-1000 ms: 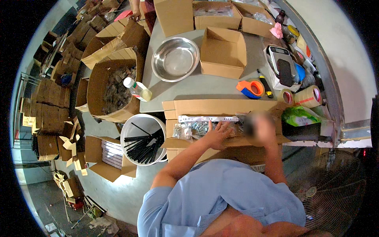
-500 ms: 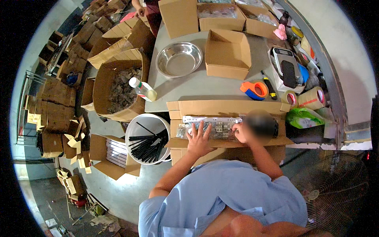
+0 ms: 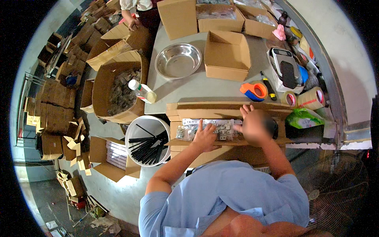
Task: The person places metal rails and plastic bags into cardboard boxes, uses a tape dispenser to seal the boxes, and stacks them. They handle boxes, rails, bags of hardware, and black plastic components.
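Observation:
A long, narrow cardboard box (image 3: 185,107) stands in front of me with its flaps up. Inside lie clear plastic bags of small metal fittings (image 3: 223,130) and a pale strip with holes (image 3: 191,121) along the far side. My left hand (image 3: 205,137) rests over the near wall onto the bags, index finger stretched out, the others bent and apart, the thumb low by the near flap. Over the box's right part is my right hand (image 3: 249,120), fingers raised and apart, thumb toward the fittings; a blur hides part of it.
A white bucket of black rods (image 3: 129,146) stands left, beside a carton of white pieces (image 3: 98,160). On the table are a steel bowl (image 3: 158,63), a carton (image 3: 227,73), a bottle (image 3: 149,96), an orange-blue tape dispenser (image 3: 248,91) and a cutter knife (image 3: 268,85). Another person's hand (image 3: 133,23) shows far left.
My left hand has moved slightly right and its fingers have bent. My right hand has lifted its fingers off the fittings and spread them upward. The other person's arm has come further into view.

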Tool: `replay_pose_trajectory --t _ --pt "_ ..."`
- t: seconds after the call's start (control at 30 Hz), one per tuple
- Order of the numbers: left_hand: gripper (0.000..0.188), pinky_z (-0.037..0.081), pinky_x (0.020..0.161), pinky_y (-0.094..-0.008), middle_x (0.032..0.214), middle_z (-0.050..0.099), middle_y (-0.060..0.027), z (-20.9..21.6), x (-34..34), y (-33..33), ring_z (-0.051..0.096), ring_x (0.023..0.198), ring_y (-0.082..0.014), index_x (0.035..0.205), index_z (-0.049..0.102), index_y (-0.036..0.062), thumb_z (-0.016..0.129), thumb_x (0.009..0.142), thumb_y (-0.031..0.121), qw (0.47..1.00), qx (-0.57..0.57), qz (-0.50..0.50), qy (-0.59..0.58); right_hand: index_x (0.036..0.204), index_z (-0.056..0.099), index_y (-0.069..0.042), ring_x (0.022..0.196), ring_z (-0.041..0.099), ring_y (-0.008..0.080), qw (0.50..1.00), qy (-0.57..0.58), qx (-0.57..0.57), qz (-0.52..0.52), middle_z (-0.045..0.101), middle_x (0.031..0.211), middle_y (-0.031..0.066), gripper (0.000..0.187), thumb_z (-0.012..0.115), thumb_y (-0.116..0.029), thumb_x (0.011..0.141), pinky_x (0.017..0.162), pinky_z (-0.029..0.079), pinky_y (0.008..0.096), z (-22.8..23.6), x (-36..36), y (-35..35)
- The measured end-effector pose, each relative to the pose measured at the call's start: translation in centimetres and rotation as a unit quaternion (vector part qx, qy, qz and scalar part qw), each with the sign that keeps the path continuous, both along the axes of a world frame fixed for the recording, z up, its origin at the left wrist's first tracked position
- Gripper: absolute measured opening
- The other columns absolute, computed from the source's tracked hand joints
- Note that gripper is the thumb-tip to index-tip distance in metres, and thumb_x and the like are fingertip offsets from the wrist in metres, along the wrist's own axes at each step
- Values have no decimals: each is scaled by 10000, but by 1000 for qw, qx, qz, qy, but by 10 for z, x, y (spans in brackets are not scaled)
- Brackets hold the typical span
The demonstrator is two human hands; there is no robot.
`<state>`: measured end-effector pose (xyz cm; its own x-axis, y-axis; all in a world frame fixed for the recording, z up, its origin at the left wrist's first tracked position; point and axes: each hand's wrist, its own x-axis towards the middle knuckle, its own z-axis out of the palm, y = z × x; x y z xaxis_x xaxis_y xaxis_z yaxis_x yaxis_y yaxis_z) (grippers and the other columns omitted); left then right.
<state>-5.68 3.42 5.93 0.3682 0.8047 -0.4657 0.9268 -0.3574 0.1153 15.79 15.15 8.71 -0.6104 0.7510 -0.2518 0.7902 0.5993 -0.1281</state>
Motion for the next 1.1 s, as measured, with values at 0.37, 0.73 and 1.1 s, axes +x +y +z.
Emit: replay_pose_trajectory --t 0.37,0.73,1.1 --pt "447 341 946 -425 1145 569 -80 -34 -7 29 494 1115 -250 969 594 121 619 725 494 958 167 104 -207 993 594 -73 975 550 276 946 277 63 158 551 1116 91 488 763 -294 592 856 441 394 -57 50 -8" --pt "645 211 980 -611 1417 282 -117 -48 17 29 308 1268 -302 1411 235 235 412 865 530 974 195 88 -71 1114 460 -108 1075 434 313 980 137 137 47 488 1106 112 496 607 -434 770 903 293 485 -84 30 -6" --pt "683 200 952 -687 1467 213 53 -40 97 64 171 1328 -379 1403 259 270 469 820 558 968 168 -116 -149 968 632 -176 1042 478 335 973 123 192 -25 497 1122 132 172 581 -218 810 924 333 508 -64 47 121"
